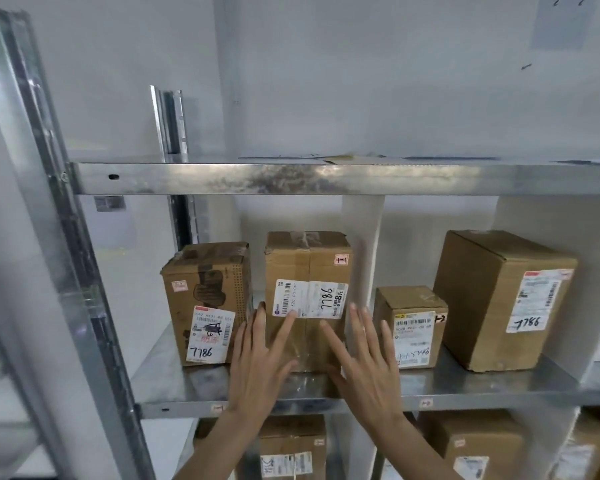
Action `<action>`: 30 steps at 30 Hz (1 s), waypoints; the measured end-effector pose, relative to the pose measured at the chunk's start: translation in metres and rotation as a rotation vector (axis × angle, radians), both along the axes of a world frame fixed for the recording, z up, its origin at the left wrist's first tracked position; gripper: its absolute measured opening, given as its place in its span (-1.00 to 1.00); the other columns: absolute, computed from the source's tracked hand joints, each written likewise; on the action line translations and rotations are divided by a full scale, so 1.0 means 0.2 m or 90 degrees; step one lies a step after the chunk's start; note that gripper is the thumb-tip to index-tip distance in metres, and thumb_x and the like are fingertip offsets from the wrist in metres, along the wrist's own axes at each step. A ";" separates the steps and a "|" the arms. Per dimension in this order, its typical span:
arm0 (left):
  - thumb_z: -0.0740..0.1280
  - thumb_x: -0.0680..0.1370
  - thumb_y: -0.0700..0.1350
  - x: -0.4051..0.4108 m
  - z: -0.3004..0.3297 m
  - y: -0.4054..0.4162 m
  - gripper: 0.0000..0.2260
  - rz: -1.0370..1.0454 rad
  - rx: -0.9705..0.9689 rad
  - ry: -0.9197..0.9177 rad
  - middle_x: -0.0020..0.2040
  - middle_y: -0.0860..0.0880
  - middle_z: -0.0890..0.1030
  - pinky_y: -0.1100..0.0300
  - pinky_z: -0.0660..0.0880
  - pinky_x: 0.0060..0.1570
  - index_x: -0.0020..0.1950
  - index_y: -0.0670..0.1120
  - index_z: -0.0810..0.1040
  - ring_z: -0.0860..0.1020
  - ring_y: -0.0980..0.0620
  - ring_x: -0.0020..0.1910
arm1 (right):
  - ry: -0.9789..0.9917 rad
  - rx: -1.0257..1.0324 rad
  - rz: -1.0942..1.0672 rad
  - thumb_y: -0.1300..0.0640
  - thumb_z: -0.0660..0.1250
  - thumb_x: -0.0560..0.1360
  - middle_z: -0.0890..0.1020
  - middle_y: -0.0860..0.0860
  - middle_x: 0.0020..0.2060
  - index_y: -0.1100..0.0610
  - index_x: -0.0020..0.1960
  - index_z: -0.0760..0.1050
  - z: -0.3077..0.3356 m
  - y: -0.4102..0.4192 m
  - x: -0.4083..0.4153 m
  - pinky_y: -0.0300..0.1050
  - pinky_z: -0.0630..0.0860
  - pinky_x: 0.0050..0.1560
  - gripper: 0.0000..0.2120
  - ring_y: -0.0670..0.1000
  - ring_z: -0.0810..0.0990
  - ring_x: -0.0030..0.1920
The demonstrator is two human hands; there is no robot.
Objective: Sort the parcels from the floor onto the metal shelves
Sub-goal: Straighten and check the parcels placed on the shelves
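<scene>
Four cardboard boxes stand on the middle shelf [174, 379]: one box with a dotted side [207, 303] just left of the hands, one tall box [307, 299] right at the fingertips, one small box [411, 327] just right of the hands, one big box [499, 299] further right. Two hands are up, the left hand [260, 362] and the right hand [368, 368], fingers straight against the tall box. Three shelf levels show, counting the top shelf [291, 178] above the hands. Below the wrists, three more boxes: one [291, 448] under the left hand, one [478, 445] under the right, and one [589, 448] at the far right edge. Four white labels face out on the middle row, three of them marked 7786.
</scene>
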State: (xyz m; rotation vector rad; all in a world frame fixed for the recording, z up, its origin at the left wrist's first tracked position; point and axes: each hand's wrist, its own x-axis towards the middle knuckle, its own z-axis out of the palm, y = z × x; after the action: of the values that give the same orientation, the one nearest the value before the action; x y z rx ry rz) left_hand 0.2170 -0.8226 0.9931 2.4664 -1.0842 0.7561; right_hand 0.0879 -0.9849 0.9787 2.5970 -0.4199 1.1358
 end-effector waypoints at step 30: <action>0.57 0.33 0.27 0.06 -0.07 0.06 -0.04 -0.004 -0.032 -0.091 0.52 -0.26 0.35 -0.12 0.35 0.41 0.62 0.07 0.22 0.38 -0.25 0.48 | 0.004 -0.020 -0.019 -0.13 0.65 0.32 0.15 0.25 0.63 -0.03 0.68 0.10 -0.08 0.00 0.04 0.25 0.03 0.61 0.12 0.21 0.06 0.66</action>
State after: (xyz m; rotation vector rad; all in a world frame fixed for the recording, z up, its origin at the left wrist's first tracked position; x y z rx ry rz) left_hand 0.2297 -0.8098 0.9799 2.3961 -1.1087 0.9591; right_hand 0.0956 -0.9852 0.9635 2.5578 -0.4335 1.1155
